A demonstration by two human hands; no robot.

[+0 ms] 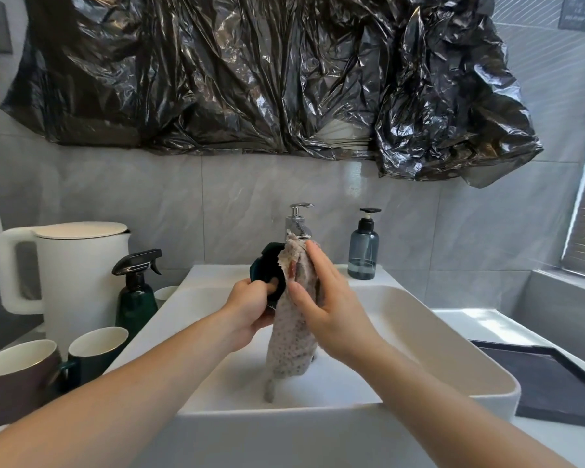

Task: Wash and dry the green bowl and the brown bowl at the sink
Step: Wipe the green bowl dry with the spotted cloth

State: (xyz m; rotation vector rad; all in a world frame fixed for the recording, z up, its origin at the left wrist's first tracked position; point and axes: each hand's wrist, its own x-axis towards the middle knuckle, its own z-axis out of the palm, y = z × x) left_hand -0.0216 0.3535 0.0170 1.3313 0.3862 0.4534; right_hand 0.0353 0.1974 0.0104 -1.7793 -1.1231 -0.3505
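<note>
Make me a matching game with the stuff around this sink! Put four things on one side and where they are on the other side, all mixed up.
Things:
1. green bowl
2. dotted cloth
3. white kettle
4. soap bottle

Places:
A. on the sink's back ledge, right of the tap
B. gripped in the left hand over the sink
C. on the counter, far left
D. pressed against the bowl by the right hand, hanging down into the basin

Pairs: 1-B, 2-D, 3-C, 4-A
</note>
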